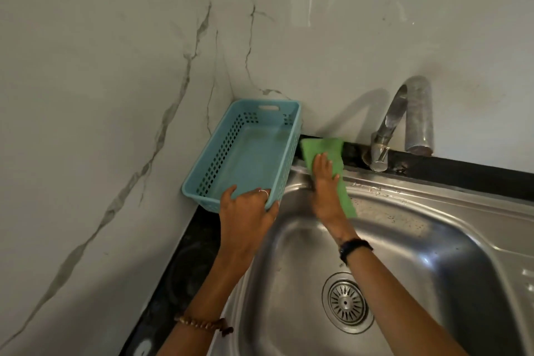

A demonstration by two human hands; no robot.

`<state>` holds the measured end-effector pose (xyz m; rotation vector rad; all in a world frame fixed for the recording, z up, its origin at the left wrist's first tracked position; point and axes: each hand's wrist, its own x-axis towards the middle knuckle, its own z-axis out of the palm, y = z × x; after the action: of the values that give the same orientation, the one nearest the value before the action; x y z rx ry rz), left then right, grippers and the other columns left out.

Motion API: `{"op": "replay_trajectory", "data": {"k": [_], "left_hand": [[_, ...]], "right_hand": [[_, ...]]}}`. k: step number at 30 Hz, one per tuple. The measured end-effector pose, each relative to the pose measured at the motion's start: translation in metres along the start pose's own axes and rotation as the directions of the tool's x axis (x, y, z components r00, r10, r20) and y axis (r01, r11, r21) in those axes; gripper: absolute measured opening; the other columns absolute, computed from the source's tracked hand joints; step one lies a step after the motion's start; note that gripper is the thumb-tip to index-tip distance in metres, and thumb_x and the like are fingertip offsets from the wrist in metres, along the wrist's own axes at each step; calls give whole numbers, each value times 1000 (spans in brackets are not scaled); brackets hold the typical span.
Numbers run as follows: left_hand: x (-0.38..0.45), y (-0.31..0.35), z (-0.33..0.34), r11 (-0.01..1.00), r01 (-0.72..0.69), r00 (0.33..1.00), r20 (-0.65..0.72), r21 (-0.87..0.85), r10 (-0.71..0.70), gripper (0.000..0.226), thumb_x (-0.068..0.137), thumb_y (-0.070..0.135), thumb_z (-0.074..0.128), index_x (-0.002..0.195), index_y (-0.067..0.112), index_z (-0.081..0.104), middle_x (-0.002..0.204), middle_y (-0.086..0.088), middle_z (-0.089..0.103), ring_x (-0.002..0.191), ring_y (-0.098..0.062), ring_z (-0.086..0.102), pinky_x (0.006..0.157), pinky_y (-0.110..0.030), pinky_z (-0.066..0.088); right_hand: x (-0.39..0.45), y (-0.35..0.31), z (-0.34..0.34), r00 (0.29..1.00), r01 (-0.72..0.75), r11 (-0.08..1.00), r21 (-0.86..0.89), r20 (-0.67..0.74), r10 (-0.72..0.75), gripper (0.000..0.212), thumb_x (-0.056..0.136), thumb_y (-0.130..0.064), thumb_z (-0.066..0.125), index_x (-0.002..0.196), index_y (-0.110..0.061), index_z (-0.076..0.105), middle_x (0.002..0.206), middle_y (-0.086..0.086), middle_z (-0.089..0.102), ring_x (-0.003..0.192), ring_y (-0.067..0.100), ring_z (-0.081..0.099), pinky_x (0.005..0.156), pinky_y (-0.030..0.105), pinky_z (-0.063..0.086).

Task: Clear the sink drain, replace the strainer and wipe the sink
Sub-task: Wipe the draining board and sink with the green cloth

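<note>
A steel sink fills the lower right, with a round metal strainer seated in its drain. My right hand presses flat on a green cloth at the sink's back left corner, where the rim meets the dark counter. My left hand grips the near end of an empty light blue plastic basket, which is tilted up off the counter against the wall corner.
A curved metal tap rises behind the sink at the right of the cloth. Marble-look walls meet in a corner behind the basket. A dark counter strip runs along the sink's left and back.
</note>
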<state>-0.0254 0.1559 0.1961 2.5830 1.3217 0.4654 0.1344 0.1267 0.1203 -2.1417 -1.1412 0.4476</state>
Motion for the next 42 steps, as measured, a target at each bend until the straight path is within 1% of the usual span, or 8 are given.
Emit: {"op": "replay_trajectory", "data": {"k": [3,8,12,20,28,31,36,42], "left_hand": [[-2,0,3,1000,-18,1000,-21,-17,17,18,82,26,64,81,10,70,79,-8,75,80,-23,69,105,-40,31],[0,-1,4,998,-61,996,-65,-22,59,14,81,22,66,84,11,73,83,-7,76,98,-19,69,105,-47,32],[-1,0,7,999,-44,997,-60,19,45,20,83,24,63,99,14,72,92,-6,75,104,-19,66,112,-49,21],[-9,22,21,958,-80,987,-110,276,114,71,65,5,76,131,3,48,120,-15,65,117,-29,58,96,-71,28],[-18,73,50,760,-324,944,134,563,303,102,75,33,66,145,8,-4,153,-12,1,140,-27,-1,113,-56,-7],[-15,72,59,863,-273,954,235,425,186,93,88,17,54,142,12,-22,146,-16,-31,139,-36,-17,114,-53,-2],[-5,55,45,975,-96,970,239,200,47,83,87,-11,42,147,19,-7,154,-6,-25,144,-29,14,96,-43,48],[8,37,18,996,1,965,261,94,-26,76,89,2,50,148,21,6,157,-3,-15,127,-28,45,95,-41,46]], "right_hand": [[10,-12,29,997,-1,948,-318,75,26,83,81,23,36,148,-4,-6,157,19,-13,144,35,-14,113,53,-12],[-7,-20,53,951,269,953,-136,193,-241,55,98,-9,39,148,-19,22,157,5,21,147,18,7,111,41,-23],[-31,-9,55,915,371,927,-55,190,-355,57,93,-1,44,147,-13,25,155,5,27,146,19,18,118,40,-13],[-6,3,34,925,375,738,-561,275,-262,72,91,2,42,150,-14,2,160,3,3,147,23,-3,114,59,-6],[-23,51,-11,974,223,704,-674,190,-127,83,95,-17,45,141,-22,-23,150,-3,-29,145,23,-16,114,59,-6],[-34,72,-33,989,131,686,-716,138,-45,92,88,1,49,144,-18,-21,157,-2,-20,145,23,-16,114,58,-5],[-46,86,-45,996,45,712,-701,89,25,93,85,11,47,145,-17,-18,159,-1,-14,146,24,-13,115,56,-4],[-40,62,-32,995,-10,806,-592,74,67,87,85,15,44,149,-14,-6,160,3,-10,146,28,-12,115,58,-1]]}}
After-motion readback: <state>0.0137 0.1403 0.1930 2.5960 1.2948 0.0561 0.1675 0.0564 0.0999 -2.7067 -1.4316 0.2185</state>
